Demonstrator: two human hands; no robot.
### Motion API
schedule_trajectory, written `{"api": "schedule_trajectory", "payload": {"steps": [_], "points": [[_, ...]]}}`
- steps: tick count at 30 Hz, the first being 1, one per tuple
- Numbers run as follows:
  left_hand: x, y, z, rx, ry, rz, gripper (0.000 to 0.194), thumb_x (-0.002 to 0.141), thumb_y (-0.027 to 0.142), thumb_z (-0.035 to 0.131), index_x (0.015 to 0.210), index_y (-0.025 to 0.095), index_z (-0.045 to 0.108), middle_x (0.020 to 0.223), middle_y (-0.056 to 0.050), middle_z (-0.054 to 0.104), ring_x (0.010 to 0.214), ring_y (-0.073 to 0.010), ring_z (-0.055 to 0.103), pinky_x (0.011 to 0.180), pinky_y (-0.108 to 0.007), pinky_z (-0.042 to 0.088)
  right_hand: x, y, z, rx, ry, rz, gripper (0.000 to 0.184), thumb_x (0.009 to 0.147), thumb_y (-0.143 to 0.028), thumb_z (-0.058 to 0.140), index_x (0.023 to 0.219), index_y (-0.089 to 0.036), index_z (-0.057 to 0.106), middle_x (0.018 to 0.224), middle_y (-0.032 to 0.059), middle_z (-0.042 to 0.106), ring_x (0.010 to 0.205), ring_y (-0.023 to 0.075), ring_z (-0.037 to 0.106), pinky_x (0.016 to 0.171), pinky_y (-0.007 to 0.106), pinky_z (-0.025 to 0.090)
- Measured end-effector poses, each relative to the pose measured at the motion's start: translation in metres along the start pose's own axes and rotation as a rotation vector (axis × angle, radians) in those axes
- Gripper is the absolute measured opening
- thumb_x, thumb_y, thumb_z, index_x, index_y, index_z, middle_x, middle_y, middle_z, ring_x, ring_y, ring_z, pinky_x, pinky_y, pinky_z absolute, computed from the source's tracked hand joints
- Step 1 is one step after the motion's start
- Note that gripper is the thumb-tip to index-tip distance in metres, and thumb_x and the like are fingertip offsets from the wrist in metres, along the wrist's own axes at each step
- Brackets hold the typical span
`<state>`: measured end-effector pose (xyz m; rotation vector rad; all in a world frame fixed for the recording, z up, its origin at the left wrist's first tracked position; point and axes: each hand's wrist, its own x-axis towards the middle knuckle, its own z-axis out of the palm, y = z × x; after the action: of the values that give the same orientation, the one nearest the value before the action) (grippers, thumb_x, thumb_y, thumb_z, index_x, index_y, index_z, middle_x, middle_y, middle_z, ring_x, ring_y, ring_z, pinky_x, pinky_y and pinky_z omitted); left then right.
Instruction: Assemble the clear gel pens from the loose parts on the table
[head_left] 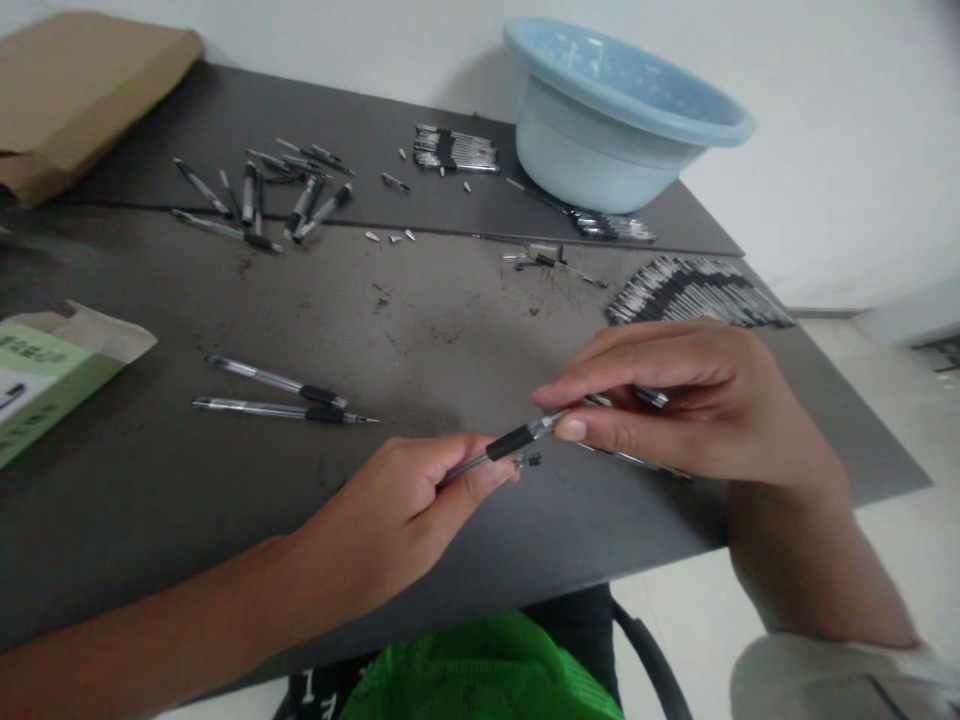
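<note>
My left hand (pixel 405 505) is closed round the barrel of a clear pen with a black grip (pixel 510 441), held just above the dark table (pixel 420 330) near its front edge. My right hand (pixel 675 400) pinches the tip end of that same pen with thumb and forefinger. More pen parts (pixel 649 396) show between the right hand's fingers and under its palm. Two finished pens (pixel 281 395) lie side by side on the table left of my hands.
A light blue basin (pixel 615 115) stands at the back right. A row of pens (pixel 697 290) lies right of centre, a bundle (pixel 456 148) and loose pens and tips (pixel 262 195) at the back. A green box (pixel 45 375) sits left, cardboard (pixel 75 90) far left.
</note>
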<state>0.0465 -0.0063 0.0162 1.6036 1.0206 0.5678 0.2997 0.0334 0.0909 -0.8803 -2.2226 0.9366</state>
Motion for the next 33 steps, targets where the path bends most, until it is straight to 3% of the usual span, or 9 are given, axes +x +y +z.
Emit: {"api": "schedule_trajectory", "payload": {"steps": [6, 11, 15, 18, 23, 28, 30, 33], "points": [[0.001, 0.003, -0.001, 0.06, -0.035, 0.001, 0.037, 0.105, 0.047, 0.054, 0.096, 0.021, 0.079, 0.066, 0.002, 0.066, 0.066, -0.0171, 0.063, 0.06, -0.024, 0.045, 0.003, -0.002, 0.0, -0.075, -0.008, -0.067, 0.012, 0.095, -0.027, 0.08, 0.106, -0.027, 0.085, 0.089, 0.0022, 0.083, 0.08, 0.0167, 0.074, 0.074, 0.032, 0.058], [0.001, 0.001, -0.001, 0.085, -0.077, -0.017, 0.043, 0.107, 0.05, 0.05, 0.085, 0.02, 0.072, 0.069, 0.002, 0.067, 0.064, -0.0162, 0.063, 0.058, -0.025, 0.039, 0.003, -0.002, 0.001, -0.235, -0.03, -0.13, 0.005, 0.099, -0.025, 0.075, 0.102, -0.025, 0.079, 0.092, 0.0025, 0.08, 0.085, 0.0188, 0.072, 0.081, 0.035, 0.055], [0.002, 0.002, -0.001, 0.072, -0.09, -0.023, 0.043, 0.108, 0.049, 0.048, 0.089, 0.02, 0.073, 0.075, 0.001, 0.072, 0.068, -0.0166, 0.065, 0.061, -0.026, 0.04, 0.002, 0.0, 0.002, -0.365, -0.058, -0.19, 0.003, 0.103, -0.024, 0.07, 0.104, -0.023, 0.073, 0.094, 0.0044, 0.077, 0.089, 0.0198, 0.069, 0.082, 0.035, 0.052], [0.003, 0.004, -0.002, 0.075, -0.094, -0.018, 0.041, 0.108, 0.049, 0.05, 0.091, 0.02, 0.075, 0.073, 0.001, 0.071, 0.067, -0.0167, 0.064, 0.061, -0.026, 0.041, 0.002, 0.004, 0.01, -0.468, -0.065, -0.217, 0.015, 0.107, -0.026, 0.061, 0.095, -0.021, 0.068, 0.087, 0.0058, 0.069, 0.082, 0.0206, 0.063, 0.075, 0.036, 0.047], [0.002, 0.004, -0.001, 0.057, -0.086, -0.001, 0.038, 0.105, 0.047, 0.054, 0.089, 0.02, 0.076, 0.067, 0.002, 0.067, 0.062, -0.0157, 0.061, 0.058, -0.024, 0.042, 0.0, 0.014, 0.021, -0.548, 0.056, -0.301, 0.036, 0.107, -0.03, 0.061, 0.072, -0.022, 0.057, 0.068, 0.001, 0.05, 0.063, 0.0169, 0.046, 0.059, 0.036, 0.033], [0.002, 0.005, -0.003, 0.055, -0.083, -0.022, 0.04, 0.107, 0.048, 0.051, 0.095, 0.02, 0.076, 0.072, 0.002, 0.069, 0.065, -0.0161, 0.063, 0.059, -0.024, 0.043, 0.001, 0.012, 0.011, -0.466, 0.037, -0.263, 0.059, 0.112, -0.059, 0.029, 0.087, -0.019, 0.065, 0.079, 0.0085, 0.063, 0.073, 0.0213, 0.055, 0.067, 0.039, 0.041], [0.003, 0.006, -0.004, 0.064, -0.104, -0.034, 0.041, 0.107, 0.049, 0.049, 0.096, 0.02, 0.075, 0.074, 0.001, 0.07, 0.067, -0.0162, 0.063, 0.059, -0.024, 0.043, 0.002, 0.008, 0.006, -0.443, -0.012, -0.286, 0.049, 0.112, -0.051, 0.036, 0.092, -0.017, 0.065, 0.088, 0.0116, 0.068, 0.08, 0.0239, 0.061, 0.071, 0.041, 0.044], [0.005, 0.006, -0.006, 0.078, -0.136, -0.035, 0.042, 0.107, 0.05, 0.048, 0.098, 0.019, 0.075, 0.075, 0.002, 0.07, 0.067, -0.0161, 0.063, 0.059, -0.025, 0.043, 0.003, 0.006, 0.005, -0.422, -0.059, -0.298, 0.017, 0.105, -0.027, 0.055, 0.094, -0.017, 0.064, 0.09, 0.0103, 0.069, 0.084, 0.0232, 0.063, 0.072, 0.039, 0.045]]}}
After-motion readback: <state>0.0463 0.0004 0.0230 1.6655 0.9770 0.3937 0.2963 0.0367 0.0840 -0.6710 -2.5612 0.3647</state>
